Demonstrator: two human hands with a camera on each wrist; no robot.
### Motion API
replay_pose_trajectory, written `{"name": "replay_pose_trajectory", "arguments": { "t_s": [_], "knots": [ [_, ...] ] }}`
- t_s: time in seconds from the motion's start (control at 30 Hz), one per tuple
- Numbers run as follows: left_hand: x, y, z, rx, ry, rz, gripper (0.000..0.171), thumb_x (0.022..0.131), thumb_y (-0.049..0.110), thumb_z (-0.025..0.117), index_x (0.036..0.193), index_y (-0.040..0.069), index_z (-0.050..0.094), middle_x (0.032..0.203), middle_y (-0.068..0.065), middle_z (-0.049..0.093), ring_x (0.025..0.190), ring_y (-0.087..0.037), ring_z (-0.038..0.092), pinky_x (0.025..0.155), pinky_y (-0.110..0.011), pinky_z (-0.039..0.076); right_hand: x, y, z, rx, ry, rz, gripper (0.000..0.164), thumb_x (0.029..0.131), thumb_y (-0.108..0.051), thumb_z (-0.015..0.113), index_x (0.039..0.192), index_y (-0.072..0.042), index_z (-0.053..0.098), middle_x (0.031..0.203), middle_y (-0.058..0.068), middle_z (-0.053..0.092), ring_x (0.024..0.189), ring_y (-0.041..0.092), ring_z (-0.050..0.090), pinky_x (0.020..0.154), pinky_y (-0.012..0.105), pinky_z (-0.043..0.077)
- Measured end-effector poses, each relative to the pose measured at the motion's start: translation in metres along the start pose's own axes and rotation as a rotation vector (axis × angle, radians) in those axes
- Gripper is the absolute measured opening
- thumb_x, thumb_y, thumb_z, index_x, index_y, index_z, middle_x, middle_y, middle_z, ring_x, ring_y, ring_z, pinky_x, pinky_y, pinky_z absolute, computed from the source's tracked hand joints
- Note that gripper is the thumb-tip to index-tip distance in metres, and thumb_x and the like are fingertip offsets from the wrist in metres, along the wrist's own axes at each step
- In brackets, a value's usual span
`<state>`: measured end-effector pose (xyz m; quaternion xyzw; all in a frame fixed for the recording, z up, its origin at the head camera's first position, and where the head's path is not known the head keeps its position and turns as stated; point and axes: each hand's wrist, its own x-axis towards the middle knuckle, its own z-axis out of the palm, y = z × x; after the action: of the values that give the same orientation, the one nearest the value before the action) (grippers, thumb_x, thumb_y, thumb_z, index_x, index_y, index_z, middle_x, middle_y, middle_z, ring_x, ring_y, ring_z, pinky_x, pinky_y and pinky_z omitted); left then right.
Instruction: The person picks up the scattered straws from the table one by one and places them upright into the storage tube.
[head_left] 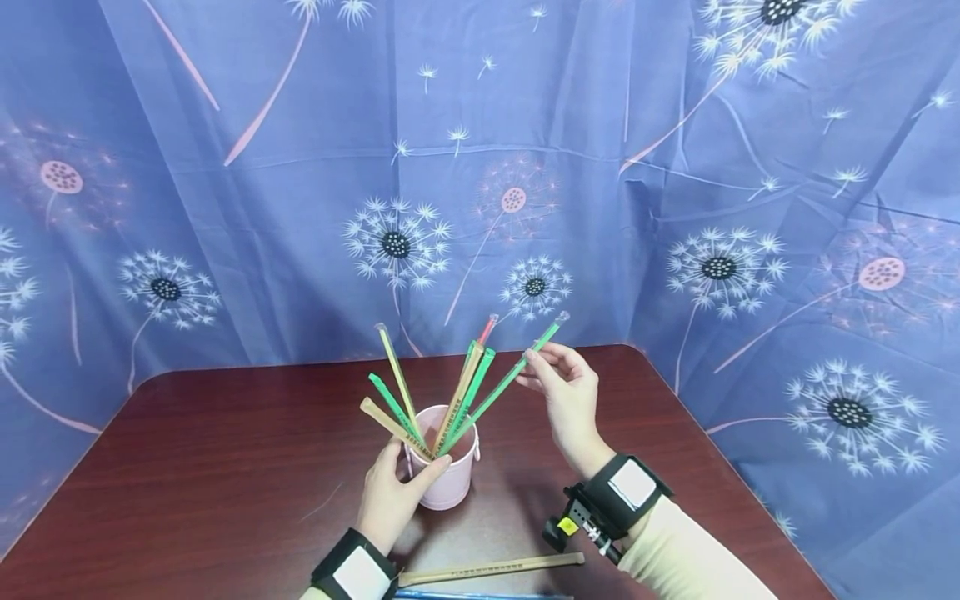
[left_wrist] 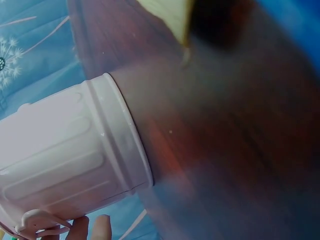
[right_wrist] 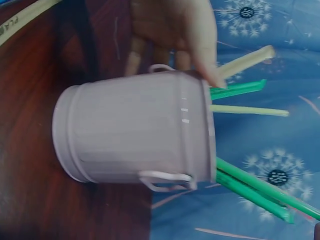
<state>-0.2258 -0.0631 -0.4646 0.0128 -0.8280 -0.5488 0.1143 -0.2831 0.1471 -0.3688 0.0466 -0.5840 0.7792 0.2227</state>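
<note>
A small pale pink bucket stands on the table with several wrapped straws leaning in it. My left hand holds the bucket by its left side, thumb at the rim; the right wrist view shows that thumb over the rim. Up at the right, my right hand pinches a green straw in a clear wrapper near its top, its lower end inside the bucket. Around it lean brown paper-wrapped straws, green-wrapped ones, a yellowish straw and a red-tipped one.
Near the front edge a brown paper-wrapped straw lies on the dark red-brown table. Just in front of it is a blue straw, partly cut off by the frame. A blue dandelion-print cloth hangs behind and beside the table.
</note>
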Motion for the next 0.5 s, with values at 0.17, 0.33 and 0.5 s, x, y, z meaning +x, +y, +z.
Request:
{"name": "replay_pose_trajectory", "arguments": {
  "t_s": [0.17, 0.33, 0.5],
  "knots": [
    [0.000, 0.000, 0.000, 0.000, 0.003, 0.000, 0.062, 0.082, 0.037, 0.080, 0.131, 0.006, 0.058, 0.127, -0.020, 0.064, 0.121, -0.035, 0.061, 0.098, -0.048, 0.053, -0.004, 0.014, 0.005, -0.001, -0.010, 0.047, 0.017, 0.089, 0.007, 0.065, 0.105, 0.011, 0.061, 0.079, -0.001, 0.071, 0.067, 0.011, 0.070, 0.066, 0.034, 0.062],
    [0.000, 0.000, 0.000, -0.002, 0.007, -0.003, 0.061, 0.081, 0.037, 0.080, 0.131, 0.007, 0.058, 0.126, -0.020, 0.065, 0.120, -0.035, 0.061, 0.098, -0.049, 0.053, -0.010, 0.027, 0.007, -0.032, -0.033, 0.126, 0.021, 0.090, 0.005, 0.065, 0.108, 0.012, 0.058, 0.078, 0.000, 0.068, 0.068, 0.011, 0.070, 0.066, 0.034, 0.062],
    [-0.001, 0.000, 0.000, 0.003, 0.000, -0.008, 0.061, 0.082, 0.039, 0.080, 0.130, 0.009, 0.058, 0.125, -0.019, 0.065, 0.120, -0.035, 0.061, 0.098, -0.049, 0.053, -0.014, 0.038, 0.004, -0.054, -0.071, 0.206, 0.022, 0.093, 0.003, 0.063, 0.111, 0.011, 0.054, 0.079, 0.000, 0.067, 0.066, 0.011, 0.070, 0.065, 0.033, 0.062]
  ]
}}
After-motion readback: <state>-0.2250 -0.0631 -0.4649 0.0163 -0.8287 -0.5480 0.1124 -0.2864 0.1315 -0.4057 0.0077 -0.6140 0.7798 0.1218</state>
